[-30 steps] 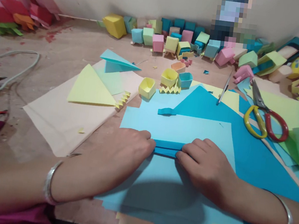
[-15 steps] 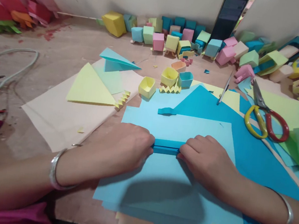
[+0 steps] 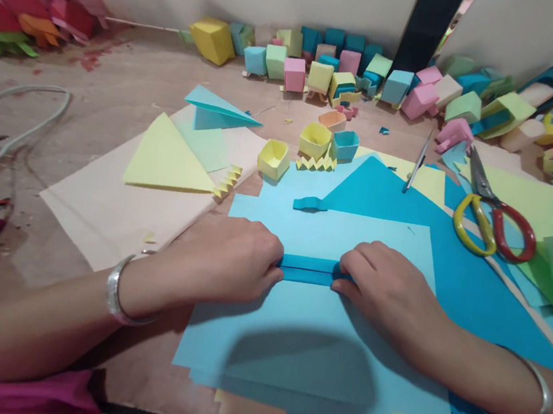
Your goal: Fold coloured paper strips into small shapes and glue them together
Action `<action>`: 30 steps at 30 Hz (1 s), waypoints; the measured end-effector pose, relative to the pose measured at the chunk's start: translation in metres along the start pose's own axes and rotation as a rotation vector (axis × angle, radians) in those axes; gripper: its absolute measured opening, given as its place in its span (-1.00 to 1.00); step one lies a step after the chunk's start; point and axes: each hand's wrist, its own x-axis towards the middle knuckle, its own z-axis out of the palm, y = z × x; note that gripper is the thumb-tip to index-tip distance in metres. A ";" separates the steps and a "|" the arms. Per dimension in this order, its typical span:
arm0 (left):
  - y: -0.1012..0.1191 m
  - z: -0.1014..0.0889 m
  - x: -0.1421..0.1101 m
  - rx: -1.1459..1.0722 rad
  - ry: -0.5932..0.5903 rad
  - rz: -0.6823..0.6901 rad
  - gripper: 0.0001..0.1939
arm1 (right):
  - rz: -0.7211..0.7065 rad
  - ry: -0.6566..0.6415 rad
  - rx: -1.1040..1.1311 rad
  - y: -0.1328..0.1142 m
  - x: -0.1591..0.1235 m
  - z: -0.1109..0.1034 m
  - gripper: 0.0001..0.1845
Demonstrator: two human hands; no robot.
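A folded blue paper strip (image 3: 308, 269) lies crosswise over the light blue sheets (image 3: 291, 330), with a crease line along its middle. Its left end is gripped by my left hand (image 3: 240, 259), fingers curled and thumb low. My right hand (image 3: 388, 281) pinches the other end between thumb and fingers. Both ends of the strip are hidden under the hands. Beyond it, a darker blue sheet (image 3: 374, 192) with a slanted edge lies flat, and a small blue paper scrap (image 3: 310, 203) touches its left corner.
Scissors (image 3: 493, 223) with yellow and red handles lie at right, near a pen-like tool (image 3: 417, 162). Small open paper boxes (image 3: 273, 158) stand ahead. Folded paper cubes (image 3: 293, 75) line the wall. A yellow folded paper (image 3: 166, 156) rests at left, near a white cable (image 3: 40, 117).
My left forearm has shifted slightly, and both hands have changed their hold a little on the strip. Its two folded bands now look flatter and more even.
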 end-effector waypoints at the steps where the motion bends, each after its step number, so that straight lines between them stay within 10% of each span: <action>1: -0.002 -0.001 0.002 -0.004 -0.008 0.003 -0.71 | -0.028 0.025 0.005 0.000 0.000 -0.001 -0.86; 7: 0.004 -0.012 -0.006 0.095 -0.037 -0.011 -0.74 | -0.314 0.167 0.070 -0.007 -0.003 -0.004 -0.71; 13: 0.063 -0.005 -0.036 0.310 0.303 0.040 -0.87 | -0.349 0.176 0.026 -0.010 -0.004 -0.004 -0.78; 18: 0.086 0.012 -0.033 0.339 0.175 0.099 -0.35 | -0.309 0.148 0.019 -0.015 -0.003 0.000 -0.80; 30: 0.088 0.012 -0.039 0.383 0.052 -0.048 -0.58 | -0.256 0.137 -0.241 -0.025 -0.023 -0.005 -0.77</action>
